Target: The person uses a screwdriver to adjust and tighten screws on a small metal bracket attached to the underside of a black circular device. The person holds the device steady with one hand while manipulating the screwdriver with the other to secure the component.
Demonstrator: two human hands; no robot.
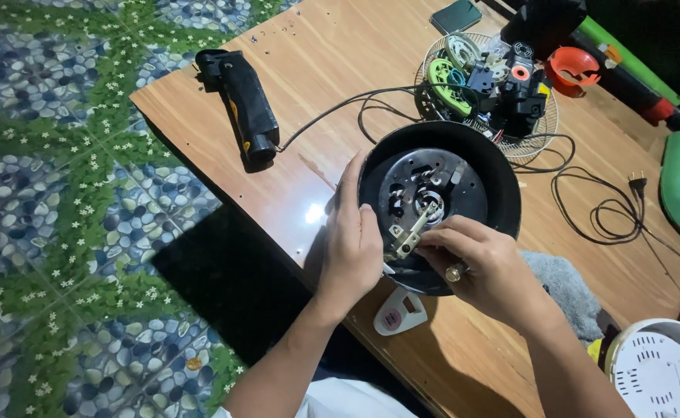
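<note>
You worked on the upturned black appliance base (440, 203) near the table's (332, 62) front edge.
Your left hand (353, 244) curled around its rim; your right hand (483, 267) pinched the small metal bracket (408, 236). The bracket could slip from your fingertips, or the base could slide off the edge.

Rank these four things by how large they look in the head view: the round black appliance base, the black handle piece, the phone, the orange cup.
1. Round black appliance base, held by both hands.
2. Black handle piece.
3 and 4. Phone and orange cup look alike; both lie far from the camera and the phone is cut by the edge, so unsure.
</note>
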